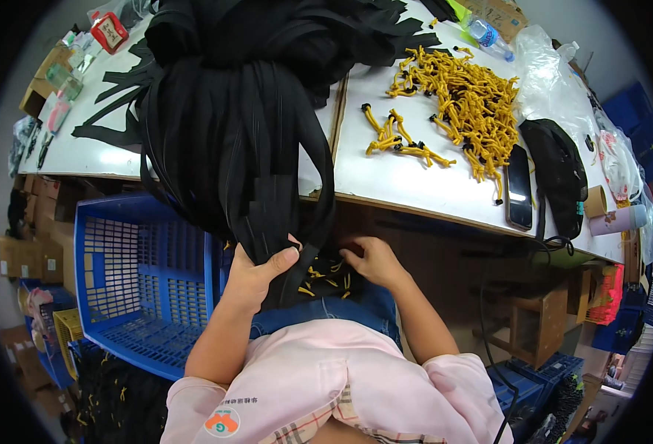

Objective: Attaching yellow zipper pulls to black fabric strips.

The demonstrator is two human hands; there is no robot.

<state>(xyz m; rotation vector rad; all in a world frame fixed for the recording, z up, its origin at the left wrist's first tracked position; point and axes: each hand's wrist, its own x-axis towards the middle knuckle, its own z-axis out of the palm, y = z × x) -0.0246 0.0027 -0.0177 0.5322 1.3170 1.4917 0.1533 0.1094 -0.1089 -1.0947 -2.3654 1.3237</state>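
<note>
Long black zipper strips (227,140) drape off the table's front edge in a thick bundle. My left hand (256,272) is closed round the hanging ends, thumb laid across the front. To its right, above my lap, my right hand (377,263) has its fingers curled in toward the thumb; whatever lies between the fingertips is too dark to make out. Between and below the hands, yellow cord pulls (325,280) show against more black strips on my lap.
A heap of knotted yellow cord pulls with black ends (463,103) covers part of the white table (374,174). Right of it lie a phone (519,189) and a black pouch (556,166). A blue plastic crate (141,274) stands left of my lap; a wooden stool (537,322) is at right.
</note>
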